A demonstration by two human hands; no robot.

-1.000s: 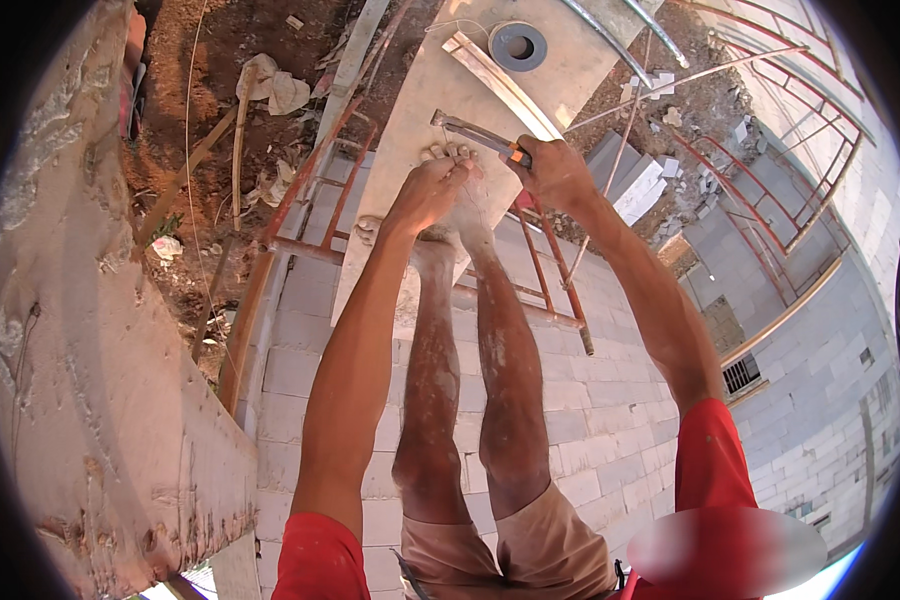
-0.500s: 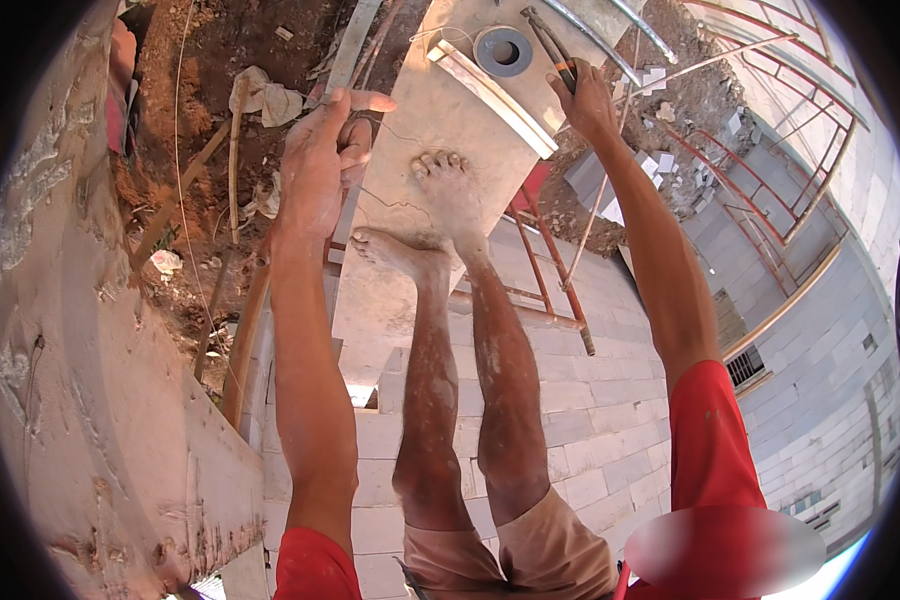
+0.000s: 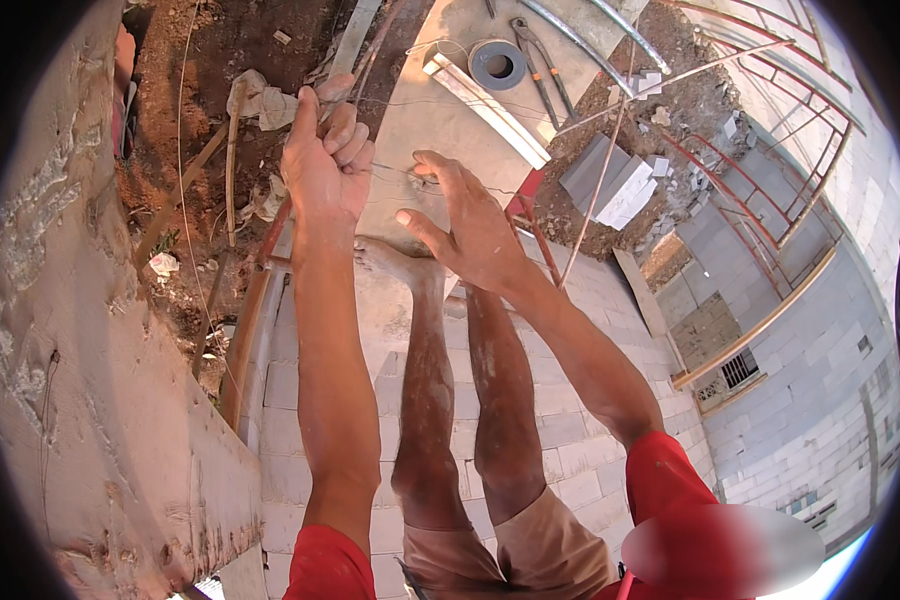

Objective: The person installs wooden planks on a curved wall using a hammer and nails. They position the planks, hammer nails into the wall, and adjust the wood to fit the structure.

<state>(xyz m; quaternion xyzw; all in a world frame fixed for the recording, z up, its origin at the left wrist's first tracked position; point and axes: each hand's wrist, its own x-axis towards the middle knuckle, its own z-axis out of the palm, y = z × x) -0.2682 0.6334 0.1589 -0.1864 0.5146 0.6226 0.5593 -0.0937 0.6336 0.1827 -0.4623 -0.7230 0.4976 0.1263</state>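
My left hand (image 3: 328, 165) is closed on thin wire (image 3: 400, 102), whose strands run off to the right over the platform. Beside it, my right hand (image 3: 475, 228) is held palm down with thumb and fingers apart, holding nothing. It hovers over my bare feet and close to the wire; whether it touches the wire I cannot tell. Long-handled pincers (image 3: 538, 72) with orange bands on the handles lie on the pale platform (image 3: 410, 110). A grey ring-shaped roll (image 3: 497, 65) and a pale straight strip (image 3: 485, 110) lie to their left.
I stand on a narrow raised platform. A rough concrete surface (image 3: 100, 400) rises at left, with reddish soil (image 3: 210, 60) beyond it. Metal tubes (image 3: 570, 40) cross at the far end. Red scaffold frames (image 3: 760, 200), broken blocks (image 3: 610, 185) and a block wall (image 3: 800, 400) are at right.
My right hand has let go of the pincers, which now lie on the platform, and has moved left and nearer with its fingers spread. My left hand has curled its fingers in.
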